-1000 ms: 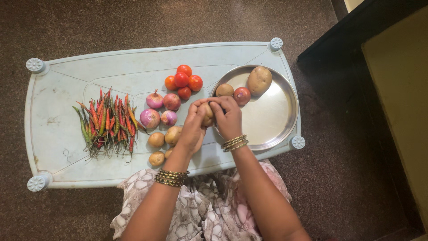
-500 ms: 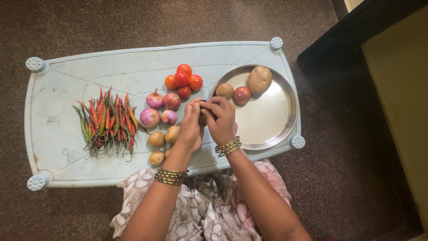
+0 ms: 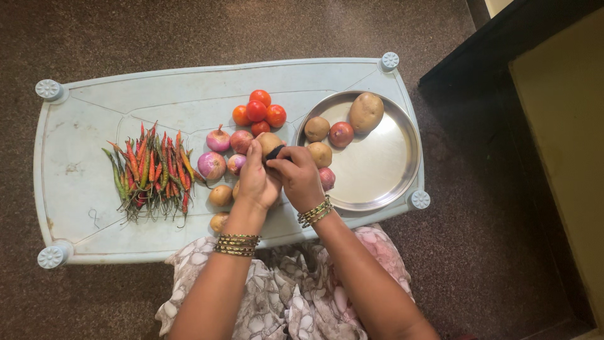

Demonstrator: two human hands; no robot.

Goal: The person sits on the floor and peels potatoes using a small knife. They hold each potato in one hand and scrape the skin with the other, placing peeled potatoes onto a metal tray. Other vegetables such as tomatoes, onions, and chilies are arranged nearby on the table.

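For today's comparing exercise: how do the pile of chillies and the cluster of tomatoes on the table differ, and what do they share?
The chillies are long, thin and pointed; the tomatoes are round. The chillies mix red, orange and green; the tomatoes are red to orange. The chillies lie far from the steel plate; the tomatoes sit right beside it. Both rest loose on the pale blue table, untouched by either hand.
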